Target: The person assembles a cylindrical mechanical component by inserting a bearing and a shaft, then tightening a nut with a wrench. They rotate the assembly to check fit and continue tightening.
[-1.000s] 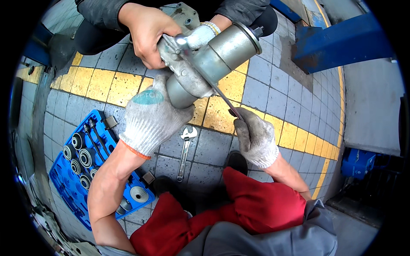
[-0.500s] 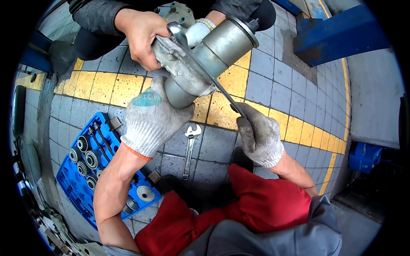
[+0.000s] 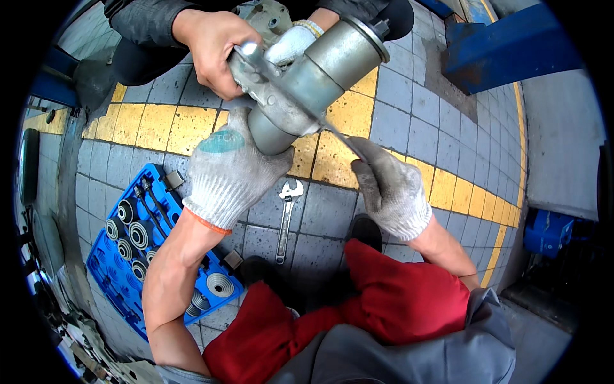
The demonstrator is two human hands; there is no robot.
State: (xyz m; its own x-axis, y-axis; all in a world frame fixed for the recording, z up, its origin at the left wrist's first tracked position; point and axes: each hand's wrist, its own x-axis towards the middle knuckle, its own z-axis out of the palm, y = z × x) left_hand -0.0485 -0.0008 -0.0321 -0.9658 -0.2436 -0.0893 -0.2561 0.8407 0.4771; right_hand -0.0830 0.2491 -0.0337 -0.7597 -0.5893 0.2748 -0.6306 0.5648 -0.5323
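My left hand [image 3: 233, 163], in a grey-white knit glove, wraps round the lower end of a grey metal cylinder [image 3: 336, 61]. A rough cast-metal bracket [image 3: 278, 105] surrounds the cylinder. My gloved right hand [image 3: 391, 189] is closed on the near end of a long wrench [image 3: 341, 137]. The wrench lies slantwise across the bracket, smeared by motion; its shiny far end is near a co-worker's bare hand [image 3: 214, 48]. That hand grips the bracket's left side. The co-worker's other hand, in a white glove [image 3: 293, 45], is partly hidden behind the cylinder.
An adjustable wrench [image 3: 286, 221] lies on the grey tiled floor between my arms. To the left, an open blue case [image 3: 105, 265] holds several round stepped sockets and rods. A yellow floor stripe [image 3: 192, 125] crosses behind. A blue steel beam [image 3: 511, 51] stands far right.
My right hand has shifted slightly away from me, and the wrench's far end has moved a little left. My left hand keeps its hold on the cylinder.
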